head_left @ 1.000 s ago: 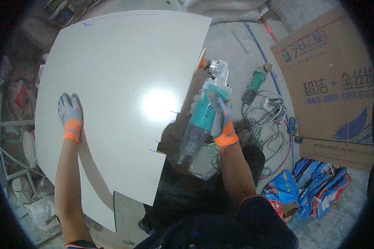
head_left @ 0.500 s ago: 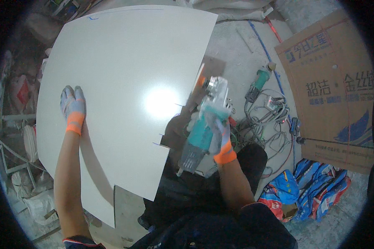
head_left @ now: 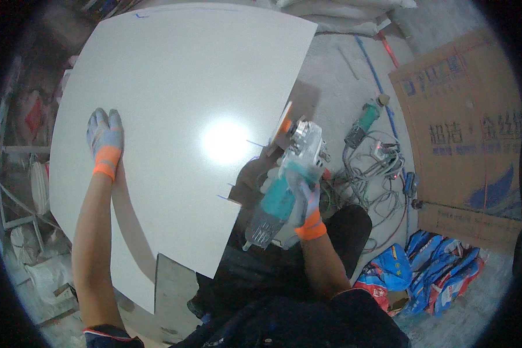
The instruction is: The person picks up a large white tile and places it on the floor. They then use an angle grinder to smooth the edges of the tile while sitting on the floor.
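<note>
A large pale, smooth slab, apparently a tile, lies in front of me with notches cut into its near and right edges and short blue pen marks beside them. My left hand, in a grey glove with an orange cuff, rests flat on its left part, fingers forward. My right hand, gloved alike, is wrapped round the teal body of an angle grinder. The grinder's disc, seen nearly edge-on, is at the slab's right edge; whether it touches I cannot tell.
Right of the slab, a second teal power tool lies among tangled cables. A big cardboard box stands at the right. Blue and red bags lie below it. White sacks are at the far side, shelving at the left.
The view has shifted slightly. The grinder and my right hand have come a little nearer to me along the slab's right edge. My left hand stays flat on the slab.
</note>
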A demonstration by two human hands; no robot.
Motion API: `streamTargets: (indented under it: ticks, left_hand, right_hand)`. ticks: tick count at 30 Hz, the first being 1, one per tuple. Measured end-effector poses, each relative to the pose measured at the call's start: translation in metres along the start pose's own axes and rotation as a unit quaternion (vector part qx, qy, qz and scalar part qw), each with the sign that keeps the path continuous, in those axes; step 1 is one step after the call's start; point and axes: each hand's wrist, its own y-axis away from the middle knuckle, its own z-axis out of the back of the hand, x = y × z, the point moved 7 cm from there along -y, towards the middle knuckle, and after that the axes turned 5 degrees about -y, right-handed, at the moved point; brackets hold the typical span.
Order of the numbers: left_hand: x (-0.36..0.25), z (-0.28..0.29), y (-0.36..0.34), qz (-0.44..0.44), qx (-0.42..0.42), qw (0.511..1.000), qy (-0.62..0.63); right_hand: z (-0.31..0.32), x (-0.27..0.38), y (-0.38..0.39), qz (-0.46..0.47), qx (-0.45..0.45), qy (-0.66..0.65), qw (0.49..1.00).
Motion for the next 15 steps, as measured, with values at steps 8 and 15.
streamTargets:
  ticks: [8,15]
  left_hand:
    - [-0.001,0.000,0.001,0.017,0.018,0.999,-0.022]
    - [-0.001,0.001,0.001,0.013,0.018,0.999,-0.024]
  right_hand:
    - [0.004,-0.006,0.008,0.034,-0.073,0.040,0.996]
    - [-0.008,0.003,0.011,0.121,-0.103,0.278,0.948]
